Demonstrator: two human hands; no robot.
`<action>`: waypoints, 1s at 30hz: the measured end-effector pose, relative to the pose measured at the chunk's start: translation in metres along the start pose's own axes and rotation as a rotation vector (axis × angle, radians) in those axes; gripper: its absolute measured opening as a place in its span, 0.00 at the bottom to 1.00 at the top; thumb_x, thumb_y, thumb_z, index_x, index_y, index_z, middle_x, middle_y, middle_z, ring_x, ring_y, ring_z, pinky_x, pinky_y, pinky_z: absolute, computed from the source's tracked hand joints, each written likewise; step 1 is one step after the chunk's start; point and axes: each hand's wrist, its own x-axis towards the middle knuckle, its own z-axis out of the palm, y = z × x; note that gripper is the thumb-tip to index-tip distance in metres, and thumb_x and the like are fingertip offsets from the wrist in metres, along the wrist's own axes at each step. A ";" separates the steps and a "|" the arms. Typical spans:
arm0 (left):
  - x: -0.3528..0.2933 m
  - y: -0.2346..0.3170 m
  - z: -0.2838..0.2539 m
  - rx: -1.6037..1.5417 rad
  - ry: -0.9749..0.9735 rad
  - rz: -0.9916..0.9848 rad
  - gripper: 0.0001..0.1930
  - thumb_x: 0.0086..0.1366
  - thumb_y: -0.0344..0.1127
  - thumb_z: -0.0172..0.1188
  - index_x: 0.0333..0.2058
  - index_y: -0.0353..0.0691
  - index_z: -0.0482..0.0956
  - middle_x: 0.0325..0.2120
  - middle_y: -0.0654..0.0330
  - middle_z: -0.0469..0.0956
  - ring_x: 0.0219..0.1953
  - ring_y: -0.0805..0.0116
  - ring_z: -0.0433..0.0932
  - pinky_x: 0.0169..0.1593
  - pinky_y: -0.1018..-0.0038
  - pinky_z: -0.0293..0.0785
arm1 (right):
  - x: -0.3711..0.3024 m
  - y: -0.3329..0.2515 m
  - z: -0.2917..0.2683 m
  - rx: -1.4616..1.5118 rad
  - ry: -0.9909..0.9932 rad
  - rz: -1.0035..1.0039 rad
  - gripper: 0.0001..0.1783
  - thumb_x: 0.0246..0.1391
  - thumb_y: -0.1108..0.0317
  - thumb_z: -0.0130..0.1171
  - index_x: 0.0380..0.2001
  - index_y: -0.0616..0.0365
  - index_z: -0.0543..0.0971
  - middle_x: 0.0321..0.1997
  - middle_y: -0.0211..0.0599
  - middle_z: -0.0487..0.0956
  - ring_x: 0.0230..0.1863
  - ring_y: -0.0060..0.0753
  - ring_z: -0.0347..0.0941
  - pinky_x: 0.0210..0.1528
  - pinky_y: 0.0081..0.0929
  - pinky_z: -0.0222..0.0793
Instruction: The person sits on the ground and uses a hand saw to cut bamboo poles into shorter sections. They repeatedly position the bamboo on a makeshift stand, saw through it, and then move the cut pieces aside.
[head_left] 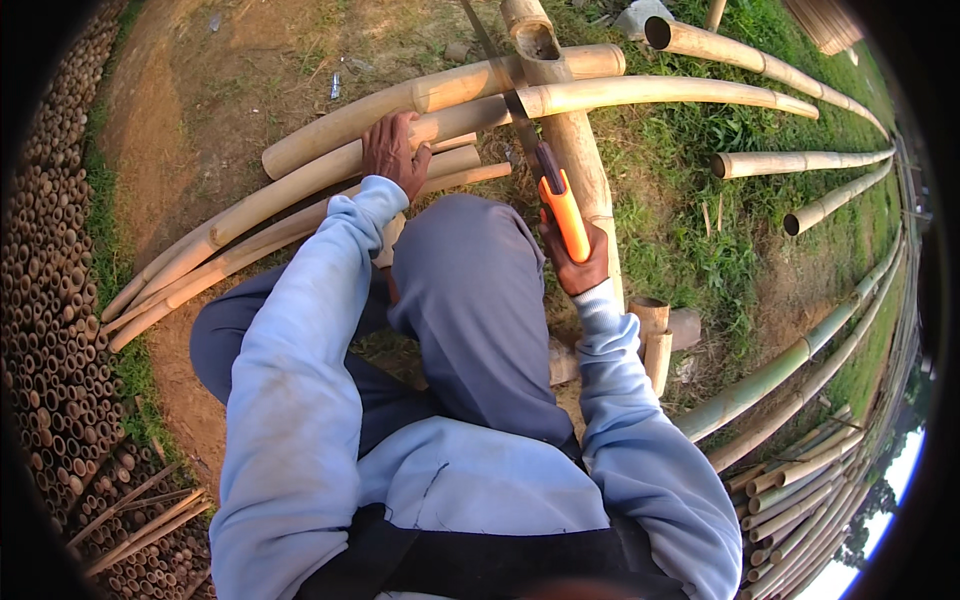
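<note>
Right hand point(588, 258) grips an orange-handled, thin-bladed metal saw point(564, 208). Left hand point(393, 152) is folded over a long, round, pale-tan bamboo pole point(670, 92), holding it left of the blade. Pole lies across a thick tan log point(583, 165), blade athwart it near the log. Looks like the sawing step; cut depth can't be told. Next stroke calls for a firm left-hand hold, blade square.

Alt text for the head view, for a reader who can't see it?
A person's right hand grips an orange-handled saw, its blade crossing bamboo poles; the left hand rests on one pole. More poles lie over grass to the right, and stacked bamboo shows its round ends at left.
</note>
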 end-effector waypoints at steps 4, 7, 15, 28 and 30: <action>0.029 -0.008 0.003 -0.041 0.070 -0.163 0.27 0.59 0.38 0.62 0.56 0.42 0.68 0.54 0.48 0.73 0.59 0.46 0.70 0.62 0.54 0.63 | -0.002 -0.004 0.000 -0.014 0.015 -0.036 0.08 0.60 0.70 0.66 0.35 0.65 0.79 0.23 0.26 0.76 0.26 0.15 0.68 0.29 0.22 0.67; 0.046 -0.005 0.001 -0.001 -0.083 -0.163 0.28 0.61 0.41 0.63 0.58 0.41 0.68 0.54 0.48 0.74 0.59 0.46 0.70 0.62 0.55 0.64 | -0.002 -0.010 0.002 0.041 0.025 0.016 0.08 0.60 0.70 0.66 0.34 0.65 0.79 0.22 0.27 0.75 0.25 0.16 0.67 0.28 0.23 0.66; 0.067 0.030 0.038 0.287 -0.460 -0.147 0.34 0.55 0.53 0.71 0.55 0.41 0.73 0.48 0.47 0.81 0.51 0.48 0.80 0.57 0.56 0.73 | 0.000 -0.013 0.004 -0.041 0.023 0.016 0.08 0.60 0.70 0.65 0.34 0.65 0.79 0.22 0.31 0.76 0.25 0.18 0.68 0.28 0.25 0.67; 0.068 0.039 0.033 0.306 -0.506 -0.183 0.26 0.57 0.51 0.72 0.44 0.37 0.78 0.38 0.47 0.85 0.45 0.46 0.84 0.52 0.55 0.77 | -0.178 -0.067 -0.042 -0.274 0.018 0.280 0.13 0.54 0.76 0.64 0.44 0.65 0.82 0.22 0.41 0.77 0.23 0.31 0.77 0.30 0.30 0.72; 0.072 0.038 0.033 0.301 -0.508 -0.201 0.24 0.58 0.49 0.71 0.45 0.38 0.78 0.38 0.47 0.85 0.45 0.47 0.84 0.52 0.55 0.77 | -0.140 -0.053 -0.033 -0.238 0.042 0.220 0.09 0.55 0.76 0.64 0.40 0.65 0.82 0.21 0.40 0.77 0.23 0.29 0.76 0.29 0.29 0.72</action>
